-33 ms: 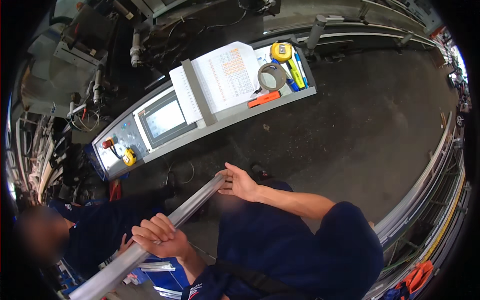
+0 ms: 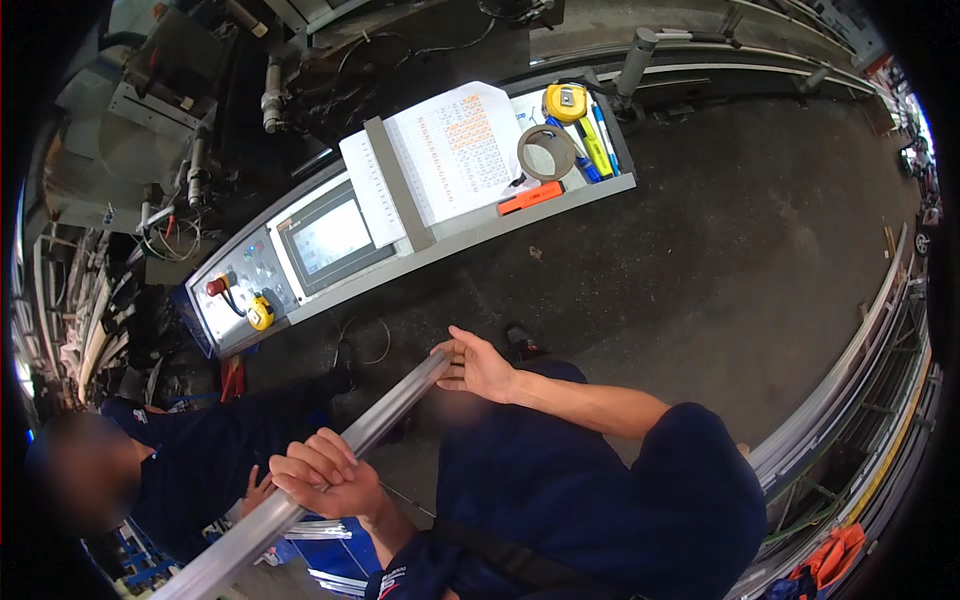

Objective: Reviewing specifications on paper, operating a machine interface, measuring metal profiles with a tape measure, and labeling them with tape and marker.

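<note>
A long, silvery metal profile (image 2: pixel 392 402) slants across in front of me, from the lower left edge up toward the middle. My left hand (image 2: pixel 330 478) is closed around it, knuckles up, partway along its length. At its upper end is my right hand (image 2: pixel 478 366), thumb raised and fingers curled against the tip; part of the grip is hidden behind the profile. The profile's other end runs out of view at the lower left.
Beyond my hands stands a control console (image 2: pixel 330 235) bearing papers (image 2: pixel 450 150), a tape roll (image 2: pixel 545 153), tape measures (image 2: pixel 566 101) and markers. A co-worker (image 2: pixel 200 460) is close at left, one hand near the profile. Long profiles (image 2: pixel 850 390) lie on racks at right.
The lower part of the profile and my left hand have shifted slightly to the right. My right hand stays almost where it was. The co-worker's hand has moved a little.
</note>
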A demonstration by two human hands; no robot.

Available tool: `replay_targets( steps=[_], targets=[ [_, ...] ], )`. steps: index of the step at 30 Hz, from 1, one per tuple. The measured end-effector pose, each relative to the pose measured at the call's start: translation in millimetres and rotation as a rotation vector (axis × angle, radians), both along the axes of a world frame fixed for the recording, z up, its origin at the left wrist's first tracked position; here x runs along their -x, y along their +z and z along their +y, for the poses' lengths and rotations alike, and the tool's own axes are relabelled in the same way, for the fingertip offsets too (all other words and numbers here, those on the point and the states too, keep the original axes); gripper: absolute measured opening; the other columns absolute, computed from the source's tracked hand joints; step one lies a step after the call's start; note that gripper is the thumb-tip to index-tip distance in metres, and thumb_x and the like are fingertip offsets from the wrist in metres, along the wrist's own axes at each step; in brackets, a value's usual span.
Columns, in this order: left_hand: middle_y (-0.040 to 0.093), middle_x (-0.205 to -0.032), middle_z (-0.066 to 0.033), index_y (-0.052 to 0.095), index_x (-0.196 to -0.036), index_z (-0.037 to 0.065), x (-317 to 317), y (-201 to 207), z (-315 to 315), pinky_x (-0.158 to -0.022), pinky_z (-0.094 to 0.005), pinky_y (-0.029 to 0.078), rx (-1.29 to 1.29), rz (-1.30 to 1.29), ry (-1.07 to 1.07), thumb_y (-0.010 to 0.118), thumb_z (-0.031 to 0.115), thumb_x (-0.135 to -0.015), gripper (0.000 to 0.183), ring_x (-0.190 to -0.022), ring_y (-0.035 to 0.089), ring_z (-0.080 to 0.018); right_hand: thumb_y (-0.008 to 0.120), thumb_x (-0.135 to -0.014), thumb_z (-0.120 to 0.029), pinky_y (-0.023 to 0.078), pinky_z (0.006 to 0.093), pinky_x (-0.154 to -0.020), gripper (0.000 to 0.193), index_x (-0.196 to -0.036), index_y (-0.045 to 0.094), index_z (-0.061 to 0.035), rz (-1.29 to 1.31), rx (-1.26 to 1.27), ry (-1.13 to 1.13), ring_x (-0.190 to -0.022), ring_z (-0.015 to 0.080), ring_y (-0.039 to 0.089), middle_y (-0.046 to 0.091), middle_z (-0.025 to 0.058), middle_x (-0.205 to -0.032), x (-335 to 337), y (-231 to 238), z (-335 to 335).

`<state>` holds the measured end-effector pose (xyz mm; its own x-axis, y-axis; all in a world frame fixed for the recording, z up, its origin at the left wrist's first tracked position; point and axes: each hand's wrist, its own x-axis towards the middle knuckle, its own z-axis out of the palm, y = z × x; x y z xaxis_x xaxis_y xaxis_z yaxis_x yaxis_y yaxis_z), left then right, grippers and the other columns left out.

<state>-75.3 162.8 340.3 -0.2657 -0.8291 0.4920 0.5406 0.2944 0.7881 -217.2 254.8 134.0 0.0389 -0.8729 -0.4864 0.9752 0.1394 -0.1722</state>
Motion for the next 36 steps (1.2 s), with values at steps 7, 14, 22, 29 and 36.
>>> replay_targets(
  steps=[7, 14, 22, 29, 36],
  targets=[
    [0.038, -0.056, 0.001, 0.037, -0.076, 0.012, 13, 4, 23, -0.043, -0.0215, 0.036, -0.108, -0.091, -0.046, 0.049, 0.026, -0.106, 0.035, -0.04, 0.035, -0.0061, 0.041, -0.101, -0.058, 0.046, 0.0388, -0.098, 0.06, -0.109, 0.069, -0.0057, -0.237, 0.163, 0.127, -0.107, 0.0221, 0.064, 0.069, 0.0102, -0.117, 5, 5, -4],
    [0.034, -0.053, 0.0024, 0.035, -0.076, 0.014, 12, -23, 6, -0.043, -0.0231, 0.034, -0.211, -0.154, 0.125, 0.05, 0.03, -0.105, 0.037, -0.041, 0.033, -0.0055, 0.04, -0.101, -0.058, 0.046, 0.0387, -0.1, 0.064, -0.112, 0.069, -0.0018, -0.292, 0.2, 0.219, -0.11, 0.0255, 0.064, 0.069, 0.0147, -0.12, 2, -9, -20],
    [0.034, -0.055, 0.0012, 0.037, -0.076, 0.014, 5, -81, -10, -0.043, -0.0288, 0.032, -0.309, -0.145, 0.147, 0.049, 0.032, -0.106, 0.037, -0.043, 0.031, -0.0095, 0.047, -0.103, -0.047, 0.047, 0.0374, -0.096, 0.051, -0.121, 0.065, -0.0029, 0.256, 0.062, 0.328, -0.11, 0.0228, 0.062, 0.067, 0.0142, -0.121, -7, -20, -36],
    [0.045, -0.061, 0.0016, 0.042, -0.071, 0.009, -75, -190, -26, -0.048, -0.0274, 0.038, -0.064, -0.742, 0.573, 0.06, 0.01, -0.1, 0.034, -0.052, 0.044, -0.0078, 0.061, -0.1, -0.021, 0.048, 0.0279, -0.091, 0.027, -0.121, 0.065, -0.0032, 0.964, 0.149, 0.325, -0.103, 0.0138, 0.063, 0.068, 0.0053, -0.115, -9, -15, -40],
    [0.047, -0.06, 0.0019, 0.046, -0.069, 0.008, -129, -196, -14, -0.048, -0.0292, 0.036, -0.039, -0.791, 0.642, 0.063, 0.012, -0.099, 0.035, -0.053, 0.042, -0.0077, 0.064, -0.095, -0.008, 0.048, 0.0332, -0.096, 0.026, -0.12, 0.063, -0.0001, 1.08, 0.74, 0.183, -0.109, 0.0186, 0.061, 0.065, 0.0121, -0.119, -33, 158, -103]
  ],
)
